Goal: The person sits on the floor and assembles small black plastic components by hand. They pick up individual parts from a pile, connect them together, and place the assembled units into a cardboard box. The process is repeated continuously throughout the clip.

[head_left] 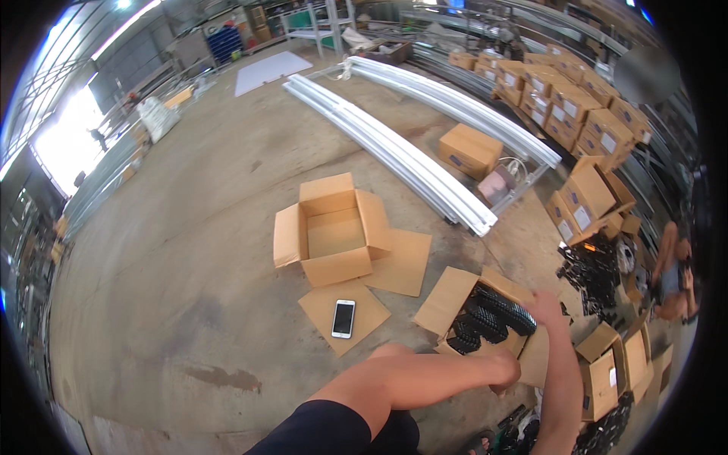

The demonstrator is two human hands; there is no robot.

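My right hand (544, 309) is at the right side of an open cardboard box (446, 301), with its fingers curled over the edge beside the black parts. Inside the box lie stacked rows of black ridged parts (485, 318). My left hand (503, 373) is bent downward by the near side of this box, its fingers curled. What it holds, if anything, is hidden. To the left, a white phone (343, 318) with a dark screen lies on a flat cardboard sheet (315, 307). Beyond it stands an open, empty cardboard box (334, 267) with its flaps spread.
Long white metal profiles (394, 155) lie across the floor ahead, near a closed carton (470, 150). Stacked cartons (565, 95) fill the far right. Loose black parts (588, 277) and another open box (599, 387) lie on the right. Another person (671, 277) is at the right rim.
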